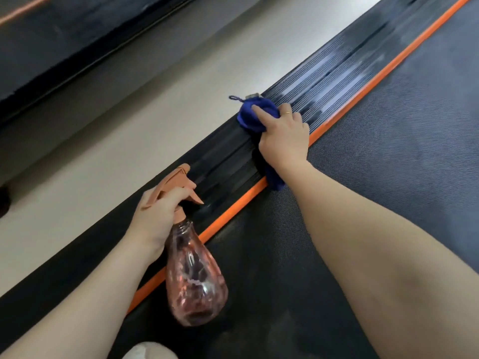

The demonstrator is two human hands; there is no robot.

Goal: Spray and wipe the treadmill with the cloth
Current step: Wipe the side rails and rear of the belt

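midway, roughly. right hand (283, 137) curls its fingers round the bunched dark blue cloth (256, 114), pressing it on the ribbed black side rail of the treadmill (324, 81). rail ahead shows wet, streaky patches, likely sprayed but unwiped. left hand (158, 216) grips the neck of the pink translucent spray bottle (193, 278), finger on the trigger. textured black belt (388, 151) looks untouched.

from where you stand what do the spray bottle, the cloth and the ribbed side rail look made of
Spray bottle: clear pink-tinted plastic, glossy; you can see through it, with an opaque peach trigger head.
Cloth: soft blue fabric, likely microfibre; it bunches under the right hand.
Side rail: black ribbed plastic or rubber, slightly shiny; hard to tell which.
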